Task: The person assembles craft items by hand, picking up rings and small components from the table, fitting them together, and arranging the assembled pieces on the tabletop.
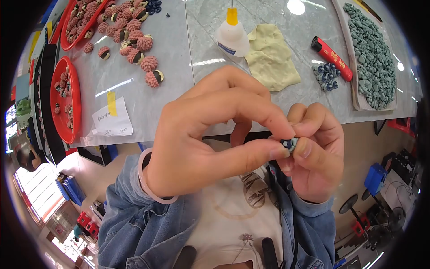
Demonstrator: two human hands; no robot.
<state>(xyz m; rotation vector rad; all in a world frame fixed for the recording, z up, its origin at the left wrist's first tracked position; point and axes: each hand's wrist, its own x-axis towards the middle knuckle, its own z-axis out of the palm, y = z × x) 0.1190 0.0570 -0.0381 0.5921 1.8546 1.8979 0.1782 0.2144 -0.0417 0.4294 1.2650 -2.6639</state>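
Observation:
Just past the table's front edge, my left hand (210, 130) and my right hand (316, 148) meet fingertip to fingertip. Between their thumbs and index fingers sits a tiny grey-green piece with a dark blue part (290, 144), partly covered by the fingers. Both hands are closed in a pinch on it. Beyond my right hand, a cluster of similar small pieces with dark blue rings (327, 76) lies on the table, near a red lighter-like stick with a black end (331, 58). A white squeeze bottle with a yellow-based needle tip (233, 38) stands farther back.
A pale yellow cloth (271, 58) lies beside the bottle. At right, a white tray (357, 85) holds many grey-green pieces. Pink bumpy pieces (149, 63) spread across the left, near red trays (54, 107). A paper note (113, 120) lies near the front edge.

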